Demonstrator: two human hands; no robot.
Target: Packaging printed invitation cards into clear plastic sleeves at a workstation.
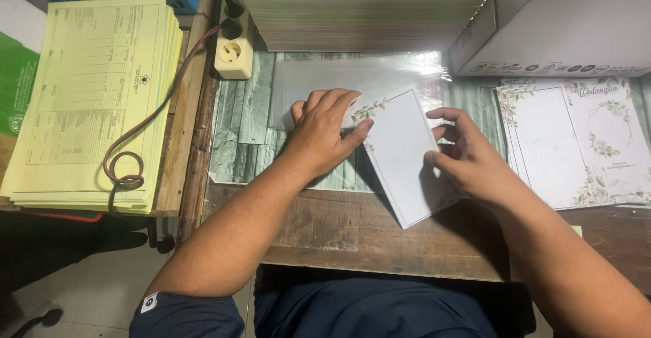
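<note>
A white card with a floral corner and thin grey border (401,153) lies tilted at the middle of the wooden desk. My right hand (468,162) grips its right edge between thumb and fingers. My left hand (324,133) presses down on the card's upper left corner and on a clear plastic sleeve (352,79) that lies flat beneath and behind it. The card's top left corner is partly hidden under my left fingers.
A stack of floral printed cards (576,141) lies at the right. A tall pile of yellow-topped paper (366,6) stands behind, a cardboard box (563,19) at the back right. Yellow forms (95,101), a socket (232,52) and its cable (149,121) are at the left.
</note>
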